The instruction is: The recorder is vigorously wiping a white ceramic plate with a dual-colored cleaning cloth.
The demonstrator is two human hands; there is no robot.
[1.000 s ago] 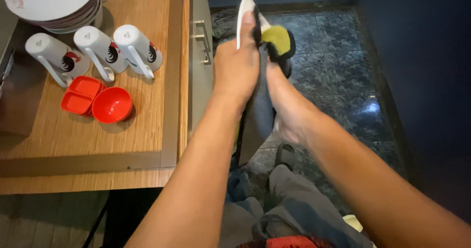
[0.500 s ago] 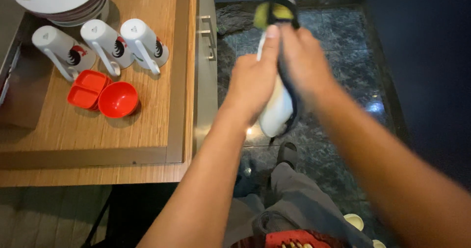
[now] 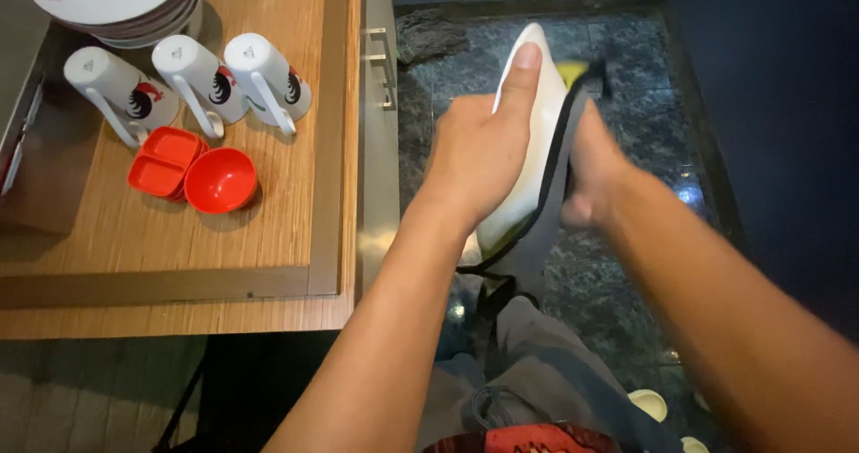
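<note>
My left hand grips a white plate held on edge over the dark stone floor, fingers spread along its back. My right hand presses a yellow and dark cloth against the plate's other face. The cloth hangs down below the plate toward my lap. Both hands are to the right of the wooden counter.
A wooden counter on the left carries three white mugs lying on their sides, small red bowls and a stack of white plates. A grey cabinet front with a metal handle borders the dark stone floor.
The plate has tilted from hanging low between my hands to standing higher on edge, and my right hand with the cloth has slid along its right face.
</note>
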